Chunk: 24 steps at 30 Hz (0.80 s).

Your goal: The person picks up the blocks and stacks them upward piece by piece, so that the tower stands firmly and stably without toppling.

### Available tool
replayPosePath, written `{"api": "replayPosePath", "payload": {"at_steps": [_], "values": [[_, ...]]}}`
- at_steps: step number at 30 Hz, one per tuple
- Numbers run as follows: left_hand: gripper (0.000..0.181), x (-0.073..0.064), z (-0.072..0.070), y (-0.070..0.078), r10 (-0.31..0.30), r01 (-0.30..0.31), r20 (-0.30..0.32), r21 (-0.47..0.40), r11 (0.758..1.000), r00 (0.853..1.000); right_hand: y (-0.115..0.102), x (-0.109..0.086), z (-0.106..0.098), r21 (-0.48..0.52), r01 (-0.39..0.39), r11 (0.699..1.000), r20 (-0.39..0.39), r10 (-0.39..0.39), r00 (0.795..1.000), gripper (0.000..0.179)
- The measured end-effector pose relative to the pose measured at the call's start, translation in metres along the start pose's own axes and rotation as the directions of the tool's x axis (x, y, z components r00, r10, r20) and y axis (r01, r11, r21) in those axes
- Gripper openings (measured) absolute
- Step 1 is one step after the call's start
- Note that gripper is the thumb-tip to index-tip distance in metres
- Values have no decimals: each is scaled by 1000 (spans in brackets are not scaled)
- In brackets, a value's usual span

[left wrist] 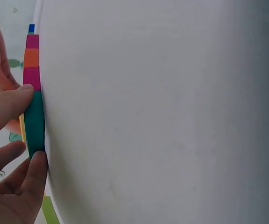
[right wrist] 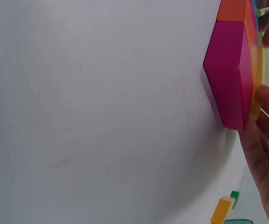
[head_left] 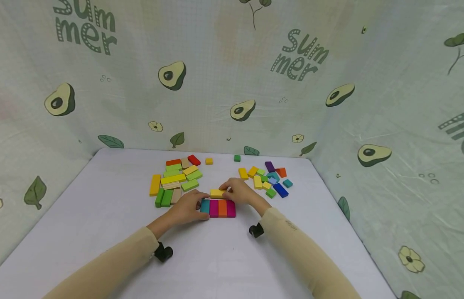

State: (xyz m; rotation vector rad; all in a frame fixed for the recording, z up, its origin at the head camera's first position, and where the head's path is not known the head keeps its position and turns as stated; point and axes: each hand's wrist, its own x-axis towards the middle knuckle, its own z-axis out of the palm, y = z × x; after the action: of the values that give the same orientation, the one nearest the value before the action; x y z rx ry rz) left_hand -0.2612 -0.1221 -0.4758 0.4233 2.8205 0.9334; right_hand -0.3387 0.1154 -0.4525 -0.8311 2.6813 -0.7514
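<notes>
Lower centre: left hand grips the teal block, right hand pinches the yellow block; I judge this aligning, needing gentle squaring next.

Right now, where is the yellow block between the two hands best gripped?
Probably around the yellow block's right end, coming from the right, as the right hand does: it lies lengthwise along the block row's far side, and the left hand crowds its left end.

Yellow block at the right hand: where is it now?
In the head view, the yellow block is slightly left of centre, between the left hand and right hand, just beyond the row of four blocks.
</notes>
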Motion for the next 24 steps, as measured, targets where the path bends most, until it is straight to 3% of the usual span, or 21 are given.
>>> {"api": "replayPosePath", "payload": {"at_steps": [9,24], "values": [[82,0,-3,-1,-54,55,14,-75,996,998,-3,3,8,22,6,1000,-2,-6,1000,27],[90,0,-4,1,-86,86,10,-90,992,996,-16,2,19,57,4,998,-1,-4,1000,28]]}}
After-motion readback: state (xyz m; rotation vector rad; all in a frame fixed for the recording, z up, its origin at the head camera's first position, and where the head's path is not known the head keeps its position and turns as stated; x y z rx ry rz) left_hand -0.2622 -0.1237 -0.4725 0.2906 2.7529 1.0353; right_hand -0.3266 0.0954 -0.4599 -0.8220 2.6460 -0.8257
